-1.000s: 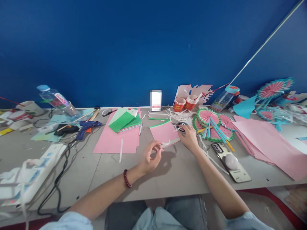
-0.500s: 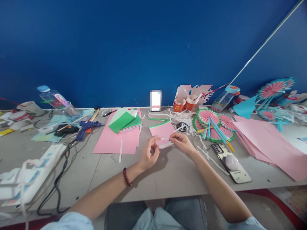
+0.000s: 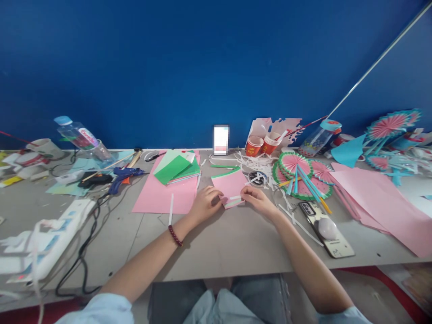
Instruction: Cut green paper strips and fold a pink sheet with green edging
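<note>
A piece of pink paper [image 3: 229,182] with a green strip along its far edge lies in front of me. My left hand [image 3: 206,201] has curled fingers, with thumb and fingertips closed at the paper's left edge. From the right, my right hand [image 3: 258,201] pinches the end of a short white strip [image 3: 235,198], which lies over the near part of the paper. A pale green band [image 3: 231,204] shows just below that strip. My left wrist wears a dark red bead bracelet [image 3: 175,236].
Left are pink sheets [image 3: 145,200] under green paper [image 3: 172,169], a blue glue gun [image 3: 123,177], a power strip [image 3: 60,238] and a bottle [image 3: 79,137]. Right are a tape roll [image 3: 257,178], paper fans [image 3: 294,165], red paper cups [image 3: 254,146], a phone [image 3: 337,243] and pink sheets [image 3: 381,198].
My left hand has let go of the white strip's left end and moved to the paper's left edge. The strip has come down onto the paper, its right end still in my right hand.
</note>
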